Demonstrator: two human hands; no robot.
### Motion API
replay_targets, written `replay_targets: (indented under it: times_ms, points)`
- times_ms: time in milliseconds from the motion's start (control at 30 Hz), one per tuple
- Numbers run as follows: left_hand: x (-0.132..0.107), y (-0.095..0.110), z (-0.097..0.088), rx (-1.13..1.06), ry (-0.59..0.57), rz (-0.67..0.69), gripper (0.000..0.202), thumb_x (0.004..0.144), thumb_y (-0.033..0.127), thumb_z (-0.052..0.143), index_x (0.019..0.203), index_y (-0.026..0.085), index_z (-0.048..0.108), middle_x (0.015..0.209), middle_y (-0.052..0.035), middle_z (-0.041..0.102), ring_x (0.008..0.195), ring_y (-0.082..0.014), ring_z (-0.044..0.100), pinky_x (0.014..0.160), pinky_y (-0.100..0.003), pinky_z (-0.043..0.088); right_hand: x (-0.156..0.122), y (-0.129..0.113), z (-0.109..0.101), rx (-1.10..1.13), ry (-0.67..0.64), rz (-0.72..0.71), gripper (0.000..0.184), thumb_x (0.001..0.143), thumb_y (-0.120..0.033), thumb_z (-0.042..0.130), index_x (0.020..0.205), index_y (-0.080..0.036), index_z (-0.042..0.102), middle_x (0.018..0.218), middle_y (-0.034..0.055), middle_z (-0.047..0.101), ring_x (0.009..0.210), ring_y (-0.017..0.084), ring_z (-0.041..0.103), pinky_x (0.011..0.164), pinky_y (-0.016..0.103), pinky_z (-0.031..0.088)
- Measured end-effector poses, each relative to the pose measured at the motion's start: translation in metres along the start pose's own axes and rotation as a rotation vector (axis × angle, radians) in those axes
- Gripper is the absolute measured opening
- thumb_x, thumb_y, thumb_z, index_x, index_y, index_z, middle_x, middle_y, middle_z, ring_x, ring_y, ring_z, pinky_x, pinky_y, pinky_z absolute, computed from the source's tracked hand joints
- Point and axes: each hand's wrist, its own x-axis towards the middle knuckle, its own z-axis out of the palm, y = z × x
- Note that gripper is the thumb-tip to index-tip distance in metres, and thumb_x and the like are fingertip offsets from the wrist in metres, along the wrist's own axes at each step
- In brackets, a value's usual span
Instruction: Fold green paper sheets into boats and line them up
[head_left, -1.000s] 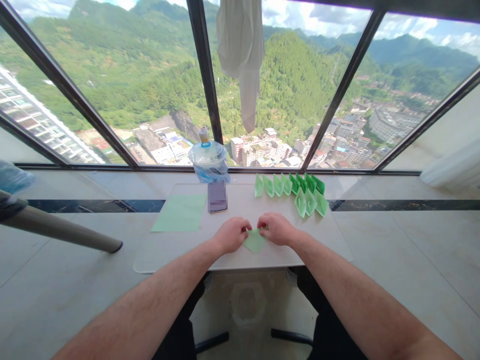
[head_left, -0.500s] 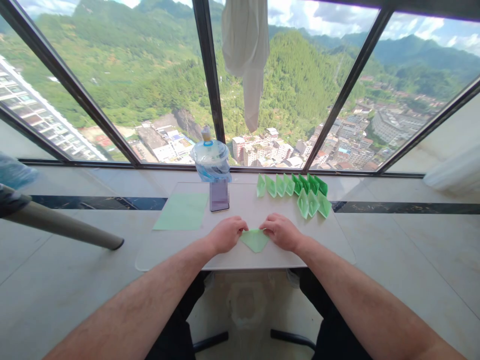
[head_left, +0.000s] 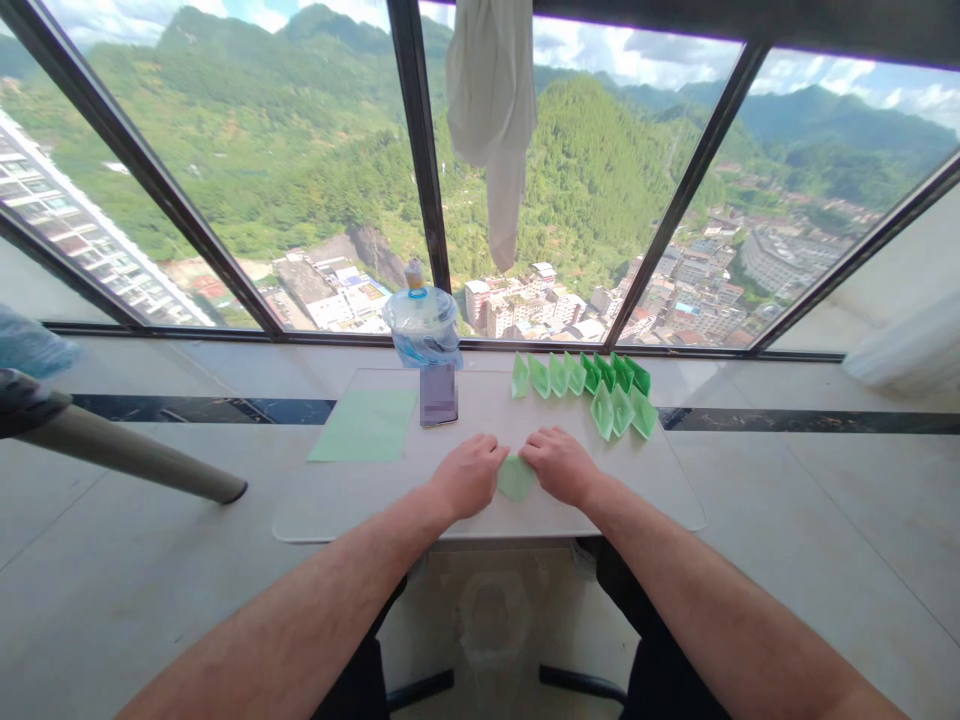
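A small folded piece of light green paper (head_left: 515,478) is held between my two hands above the near part of the white table (head_left: 465,525). My left hand (head_left: 474,474) pinches its left upper side, fingers curled. On the other side my right hand (head_left: 559,464) grips the upper right corner, fingers closed. The fingers cover both ends of the paper. Folded green paper boats (head_left: 559,376) stand in a row at the back right of the table, light ones left and darker ones right, with several more light boats (head_left: 622,411) in front.
Light green paper sheets (head_left: 364,425) lie flat at the table's left. A phone (head_left: 439,395) lies at the back edge, before a clear plastic water jug (head_left: 424,325). Windows rise behind, with a white cloth (head_left: 491,120) hanging there. A grey pole (head_left: 142,455) slants in from the left.
My left hand has moved right, closer to my right hand, and covers more of the paper's left side. The paper looks narrower and rounder between the hands. The view has shifted slightly.
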Motion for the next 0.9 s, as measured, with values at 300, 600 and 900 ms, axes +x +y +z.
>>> replay_targets:
  times_ms: [300, 600, 900]
  points:
    - [-0.001, 0.007, -0.001, -0.023, -0.011, -0.003, 0.014, 0.086, 0.025, 0.059, 0.094, 0.015, 0.065, 0.099, -0.0118, 0.062, 0.098, -0.0264, 0.057, 0.091, -0.039, 0.048, -0.004, -0.003, -0.001, 0.067, -0.027, -0.013, 0.020, 0.094, -0.014, 0.048, 0.094, -0.017, 0.069, 0.095, 0.0086, 0.065, 0.094, 0.020, 0.053, 0.081, 0.029, 0.040]
    - [0.011, 0.004, 0.001, 0.030, -0.001, -0.049, 0.013, 0.088, 0.017, 0.056, 0.095, 0.015, 0.066, 0.097, -0.0103, 0.064, 0.098, -0.0262, 0.058, 0.089, -0.040, 0.048, 0.003, -0.008, -0.001, 0.023, -0.024, 0.100, 0.019, 0.090, -0.009, 0.049, 0.094, -0.017, 0.066, 0.094, 0.0079, 0.066, 0.094, 0.020, 0.056, 0.081, 0.028, 0.042]
    - [0.006, 0.003, 0.006, 0.023, 0.019, -0.032, 0.014, 0.091, 0.017, 0.054, 0.096, 0.017, 0.068, 0.098, -0.0097, 0.064, 0.100, -0.0250, 0.056, 0.089, -0.038, 0.048, -0.004, -0.018, 0.000, -0.003, -0.029, 0.161, 0.020, 0.094, -0.013, 0.048, 0.093, -0.018, 0.068, 0.096, 0.0082, 0.066, 0.096, 0.020, 0.056, 0.081, 0.027, 0.044]
